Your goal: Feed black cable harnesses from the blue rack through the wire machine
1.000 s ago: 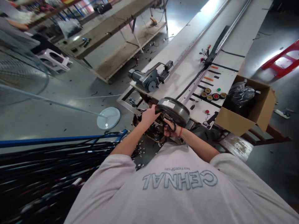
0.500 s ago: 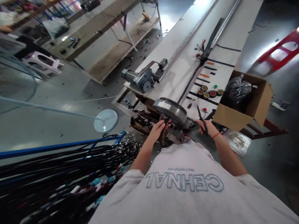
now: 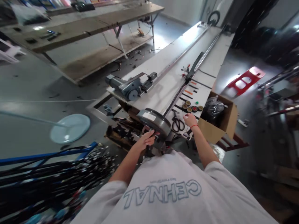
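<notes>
A pair of black-handled scissors (image 3: 178,124) lies on the near end of the long white table (image 3: 161,101). Just right of the scissors is my right hand (image 3: 191,120), its fingers curled in over the tabletop; whatever is at the fingertips is hidden. My left hand (image 3: 147,140) is closed below the dark round drum (image 3: 155,121), which carries a white label and sits at the table's end. What those fingers grip is too blurred to make out. A dark cable bundle (image 3: 174,98) runs along the table from the drum, with loose connectors (image 3: 186,71) farther up.
Several tape rolls (image 3: 189,109) sit right of the cable. An open cardboard box (image 3: 225,124) holding a plastic bag stands at the right edge. A grey motor unit (image 3: 130,88) is at the left. Hanging cables (image 3: 88,168) and a pale round base (image 3: 70,128) are lower left.
The scissors have left my right hand and lie on the table; that hand has moved forward beside them. My left hand stays by the drum. The view has swung to the right.
</notes>
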The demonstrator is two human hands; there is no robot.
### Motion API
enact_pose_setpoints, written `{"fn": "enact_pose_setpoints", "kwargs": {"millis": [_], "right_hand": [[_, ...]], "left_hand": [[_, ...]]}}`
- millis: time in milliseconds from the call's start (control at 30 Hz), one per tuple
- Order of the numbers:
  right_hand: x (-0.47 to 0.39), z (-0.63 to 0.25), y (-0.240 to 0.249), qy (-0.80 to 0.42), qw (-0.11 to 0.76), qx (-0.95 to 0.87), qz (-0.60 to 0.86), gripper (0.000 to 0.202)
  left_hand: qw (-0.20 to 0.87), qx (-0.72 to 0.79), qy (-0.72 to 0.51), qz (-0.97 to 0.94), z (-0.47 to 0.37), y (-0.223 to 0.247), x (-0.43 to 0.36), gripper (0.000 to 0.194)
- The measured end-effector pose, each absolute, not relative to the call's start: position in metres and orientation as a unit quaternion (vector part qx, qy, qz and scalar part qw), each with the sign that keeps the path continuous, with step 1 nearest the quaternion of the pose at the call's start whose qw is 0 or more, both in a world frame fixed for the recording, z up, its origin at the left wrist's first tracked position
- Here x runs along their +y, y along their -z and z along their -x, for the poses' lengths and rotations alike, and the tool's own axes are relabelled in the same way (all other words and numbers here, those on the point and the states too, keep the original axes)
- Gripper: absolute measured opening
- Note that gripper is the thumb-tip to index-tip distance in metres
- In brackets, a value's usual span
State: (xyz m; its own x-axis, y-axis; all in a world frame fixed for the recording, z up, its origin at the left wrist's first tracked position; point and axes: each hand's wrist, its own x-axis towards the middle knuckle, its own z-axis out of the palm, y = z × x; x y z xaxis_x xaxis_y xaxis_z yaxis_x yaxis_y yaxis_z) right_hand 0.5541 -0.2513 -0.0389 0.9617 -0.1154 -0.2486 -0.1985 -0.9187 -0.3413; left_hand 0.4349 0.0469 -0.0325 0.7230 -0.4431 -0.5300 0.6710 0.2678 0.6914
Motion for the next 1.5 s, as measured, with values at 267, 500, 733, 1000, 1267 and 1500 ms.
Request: {"fn": "enact_pose_setpoints", "kwargs": {"millis": [267, 500, 733, 1000, 1267, 1500], "right_hand": [[-0.325, -0.646, 0.011, -0.13, 0.051, 0.123, 0.982, 0.05], [-0.332, -0.656, 0.027, -0.181, 0.013, 0.103, 0.978, 0.061], [-0.327, -0.655, 0.031, -0.17, -0.034, 0.087, 0.981, 0.057], [-0.322, -0.655, 0.03, -0.177, -0.029, 0.111, 0.977, 0.058], [-0.315, -0.658, 0.031, -0.181, -0.036, 0.143, 0.972, 0.057], [-0.313, -0.655, 0.029, -0.186, -0.022, 0.152, 0.97, 0.056]], "left_hand": [[0.615, 0.086, 0.242, -0.746, -0.424, 0.03, 0.035, 0.053], [0.501, 0.132, 0.161, -0.84, -0.415, 0.033, 0.028, 0.057], [0.447, 0.153, 0.044, -0.88, -0.401, 0.039, 0.028, 0.047], [0.475, 0.132, 0.107, -0.863, -0.396, 0.027, 0.033, 0.047], [0.473, 0.151, 0.131, -0.858, -0.365, 0.031, 0.051, 0.058], [0.481, 0.16, 0.149, -0.849, -0.347, 0.039, 0.063, 0.061]]}}
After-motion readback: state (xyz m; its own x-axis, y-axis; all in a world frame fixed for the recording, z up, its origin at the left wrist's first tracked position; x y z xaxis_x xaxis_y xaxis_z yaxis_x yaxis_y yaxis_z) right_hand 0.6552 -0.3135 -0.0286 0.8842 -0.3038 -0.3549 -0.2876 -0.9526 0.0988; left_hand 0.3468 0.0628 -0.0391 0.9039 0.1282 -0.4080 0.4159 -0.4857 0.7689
